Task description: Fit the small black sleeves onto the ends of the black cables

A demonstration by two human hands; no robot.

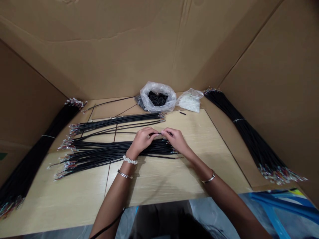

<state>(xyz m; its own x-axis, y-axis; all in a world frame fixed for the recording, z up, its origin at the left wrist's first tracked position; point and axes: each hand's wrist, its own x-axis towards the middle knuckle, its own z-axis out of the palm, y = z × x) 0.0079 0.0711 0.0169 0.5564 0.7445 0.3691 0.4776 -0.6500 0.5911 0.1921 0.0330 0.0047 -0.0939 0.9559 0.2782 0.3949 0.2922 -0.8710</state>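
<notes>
My left hand (146, 139) is closed in a pinch on a thin black cable (124, 133), which runs in from the left. Close beside it, my right hand (175, 139) pinches at the cable's end, the fingertips of both hands almost meeting. A short dark bit shows between them; its details are too small to make out. Under and behind my hands lies a loose bundle of black cables (107, 149) with bare coloured wire ends. A second row of black cables (119, 120) lies farther back on the table.
Near the back wall stand an open plastic bag (171, 99) of small black pieces and a clear bag of white parts (189, 102). A short black tube (182, 113) lies before them. Tied cable bundles flank the table, left (42, 146) and right (245, 129). Cardboard walls (112, 59) enclose it.
</notes>
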